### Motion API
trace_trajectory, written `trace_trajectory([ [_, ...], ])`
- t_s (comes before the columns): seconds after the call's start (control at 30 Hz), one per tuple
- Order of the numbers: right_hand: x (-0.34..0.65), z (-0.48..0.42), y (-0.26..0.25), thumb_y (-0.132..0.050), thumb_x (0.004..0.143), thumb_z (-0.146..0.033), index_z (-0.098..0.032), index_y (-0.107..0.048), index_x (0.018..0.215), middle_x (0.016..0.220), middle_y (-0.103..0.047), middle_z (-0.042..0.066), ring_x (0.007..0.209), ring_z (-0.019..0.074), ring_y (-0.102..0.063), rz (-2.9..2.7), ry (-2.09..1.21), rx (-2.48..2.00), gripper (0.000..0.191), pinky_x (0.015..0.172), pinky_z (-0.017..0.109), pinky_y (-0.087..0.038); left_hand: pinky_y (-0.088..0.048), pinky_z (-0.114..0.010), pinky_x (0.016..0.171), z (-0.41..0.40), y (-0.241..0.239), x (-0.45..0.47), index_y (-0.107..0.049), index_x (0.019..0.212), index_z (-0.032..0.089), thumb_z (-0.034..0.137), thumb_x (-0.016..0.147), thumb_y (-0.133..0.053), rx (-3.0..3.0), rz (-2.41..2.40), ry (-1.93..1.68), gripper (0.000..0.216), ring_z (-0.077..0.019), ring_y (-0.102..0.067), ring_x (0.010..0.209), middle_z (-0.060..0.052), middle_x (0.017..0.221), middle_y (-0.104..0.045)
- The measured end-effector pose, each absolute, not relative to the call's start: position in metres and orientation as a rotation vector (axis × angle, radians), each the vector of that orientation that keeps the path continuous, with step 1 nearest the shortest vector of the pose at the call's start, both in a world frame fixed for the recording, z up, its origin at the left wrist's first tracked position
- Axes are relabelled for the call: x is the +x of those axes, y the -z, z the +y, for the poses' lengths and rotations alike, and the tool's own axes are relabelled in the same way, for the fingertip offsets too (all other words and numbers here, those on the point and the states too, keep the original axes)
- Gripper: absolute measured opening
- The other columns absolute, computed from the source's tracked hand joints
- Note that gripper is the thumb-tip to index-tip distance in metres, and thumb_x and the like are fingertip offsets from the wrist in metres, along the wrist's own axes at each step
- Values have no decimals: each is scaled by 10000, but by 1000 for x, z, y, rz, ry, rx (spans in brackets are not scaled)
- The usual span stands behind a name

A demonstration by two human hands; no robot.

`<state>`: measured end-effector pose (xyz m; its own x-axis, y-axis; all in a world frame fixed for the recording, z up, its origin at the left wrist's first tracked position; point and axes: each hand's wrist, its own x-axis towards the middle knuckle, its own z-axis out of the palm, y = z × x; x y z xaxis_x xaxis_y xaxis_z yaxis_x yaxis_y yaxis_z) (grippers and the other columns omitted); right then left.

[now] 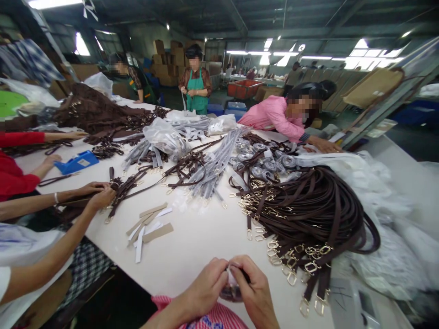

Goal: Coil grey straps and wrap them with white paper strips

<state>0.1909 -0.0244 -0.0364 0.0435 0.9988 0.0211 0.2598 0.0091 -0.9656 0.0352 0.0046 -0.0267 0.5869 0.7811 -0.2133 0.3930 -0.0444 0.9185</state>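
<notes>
My left hand (pixel 205 288) and my right hand (pixel 253 290) meet at the near edge of the white table (pixel 199 242), fingers pinched together on a small dark strap piece (pixel 232 292) with a bit of white wrapping at the fingertips. Most of that piece is hidden between my hands. A big heap of dark brown straps with gold buckles (pixel 308 214) lies just to the right of my hands. Flat tan and white strips (pixel 149 226) rest on the table to the left.
Grey wrapped strap bundles (pixel 209 169) and clear plastic bags (pixel 164 135) fill the table's middle. A person's hands (pixel 99 194) work on brown straps at left; a person in pink (pixel 281 119) leans over the far right. A blue box (pixel 77 162) sits at left. White plastic sheeting (pixel 387 256) covers the right.
</notes>
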Motion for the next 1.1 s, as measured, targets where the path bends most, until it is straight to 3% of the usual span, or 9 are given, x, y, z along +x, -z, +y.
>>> trace_trajectory([
  [0.17,190,-28,34,-547,890,-449,-207,-571,722,702,-517,-24,680,160,-497,-1254,-1058,-1492,295,637,262,-396,-399,-317,908,2,25,31,-483,917,201,317,980,-261,1776,952,-325,259,-161,-459,925,-23,964,-536],
  [0.33,190,-23,31,-594,787,-505,-216,-459,607,586,-383,-58,581,143,-392,-1104,-1199,-1574,366,556,270,-327,-403,-373,933,-1,23,36,-486,899,193,250,919,-437,1955,1012,-233,77,-190,-458,951,-45,984,-565],
  [0.47,192,-20,35,-620,700,-518,-223,-419,590,547,-344,-72,548,129,-344,-985,-1384,-1579,373,533,270,-287,-314,-491,1077,-5,27,38,-505,953,171,190,869,-500,2060,1039,-231,85,-204,-496,981,-64,984,-590],
  [0.63,193,-23,36,-651,668,-442,-212,-427,599,559,-362,-77,561,111,-323,-856,-1538,-1546,328,541,255,-273,-190,-590,1155,-7,27,36,-423,1282,193,153,819,-572,2124,1067,-221,488,-216,-530,1047,-80,1141,-616],
  [0.77,196,-23,36,-672,611,-351,-203,-448,617,565,-415,-74,552,103,-360,-726,-1672,-1517,269,535,243,-269,-189,-598,1157,-6,21,37,-513,1227,209,240,840,-615,2263,993,-126,402,-227,-527,1031,-59,1035,-656],
  [0.87,196,-21,39,-671,580,-290,-192,-518,747,667,-510,-50,625,126,-459,-729,-1667,-1497,246,585,245,-330,-170,-587,1170,-5,21,39,-563,1136,184,229,829,-632,2307,982,-114,317,-222,-522,1030,-61,1013,-654],
  [0.97,197,-18,40,-656,608,-293,-202,-546,834,700,-534,-47,649,139,-481,-810,-1651,-1471,268,602,254,-344,-179,-581,1167,-5,27,39,-577,1065,191,200,822,-627,2299,976,-147,248,-213,-519,1010,-46,982,-643],
  [1.1,203,-18,31,-556,793,-444,-183,-601,824,679,-527,-29,657,151,-466,-1017,-1608,-1423,266,619,274,-353,-225,-578,1138,-6,43,35,-547,1059,199,118,806,-565,2262,1055,-278,266,-208,-504,987,-43,963,-609],
])
